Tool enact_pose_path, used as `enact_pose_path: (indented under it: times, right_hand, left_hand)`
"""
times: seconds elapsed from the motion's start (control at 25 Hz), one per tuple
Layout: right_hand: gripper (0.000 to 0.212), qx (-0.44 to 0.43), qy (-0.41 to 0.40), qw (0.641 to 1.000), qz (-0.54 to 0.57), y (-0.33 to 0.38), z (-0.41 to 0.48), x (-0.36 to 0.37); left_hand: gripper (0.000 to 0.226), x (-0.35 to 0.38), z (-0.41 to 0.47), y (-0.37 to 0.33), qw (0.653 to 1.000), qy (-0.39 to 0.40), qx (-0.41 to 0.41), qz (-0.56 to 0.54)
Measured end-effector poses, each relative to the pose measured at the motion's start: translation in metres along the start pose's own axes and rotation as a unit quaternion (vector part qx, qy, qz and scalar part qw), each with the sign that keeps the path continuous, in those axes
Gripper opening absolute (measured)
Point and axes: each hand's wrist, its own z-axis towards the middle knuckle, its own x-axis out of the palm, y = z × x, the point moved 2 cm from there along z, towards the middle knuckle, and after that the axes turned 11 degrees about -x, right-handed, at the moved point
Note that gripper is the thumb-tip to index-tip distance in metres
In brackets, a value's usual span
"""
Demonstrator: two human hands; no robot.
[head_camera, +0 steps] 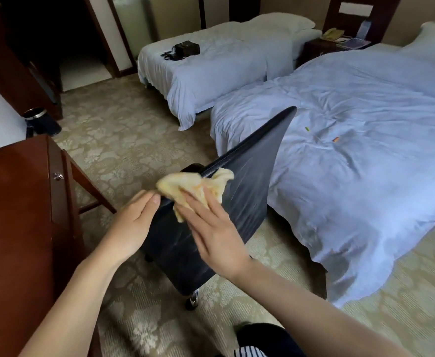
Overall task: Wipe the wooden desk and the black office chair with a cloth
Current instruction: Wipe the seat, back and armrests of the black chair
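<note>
Cloth [194, 185], yellow, crumpled, sits on the top edge of the black chair [247, 181], partly draped over the back panel. R hand [217, 229] lies flat on the chair back w/ fingers straight and slightly spread, fingertips pressing the lower part of the cloth onto the surface; no pinch. L hand [133, 222] is at the chair's left edge, fingers straight and close together, thumb tip touching the edge just below the cloth; not curled round anything that can be seen. Chair stands on the patterned carpet [123, 130], betw. the wooden desk [17, 215] at lower left and the near bed [366, 150] on the right, chair back leaning twd the bed. Desk has a drawer w/ small metal knob [57, 176]. Far bed [224, 60] carries a black bag [185, 48]. Dark bin [42, 122] on the floor beyond the desk. Nightstand [322, 47] betw. the beds holds a phone [331, 34] and a bottle [364, 28].
</note>
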Motion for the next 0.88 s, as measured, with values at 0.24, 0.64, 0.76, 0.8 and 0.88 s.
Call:
enact_pose_path:
  times: [0.24,0.64,0.76,0.8,0.88]
  right_hand:
    - [0.043,-0.096,0.074,0.989,-0.087,-0.062,0.008,-0.033]
    - [0.045,0.221,-0.025,0.973,-0.057,-0.200,0.050,-0.100]
    - [0.044,0.406,-0.077,0.910,0.024,-0.217,0.066,-0.103]
    - [0.044,0.438,-0.108,0.892,0.039,-0.212,0.071,-0.099]
    - [0.042,0.445,-0.160,0.881,0.021,-0.188,0.075,-0.088]
  left_hand:
    - [0.033,0.005,-0.004,0.003,1.000,-0.013,0.011,-0.010]
    - [0.041,0.017,-0.008,-0.003,0.998,-0.049,0.022,-0.014]
    - [0.039,0.020,-0.008,-0.007,0.999,-0.047,0.023,-0.009]
    - [0.038,0.020,-0.008,-0.008,0.999,-0.047,0.023,-0.006]
    - [0.038,0.021,-0.009,-0.010,0.999,-0.049,0.018,-0.004]
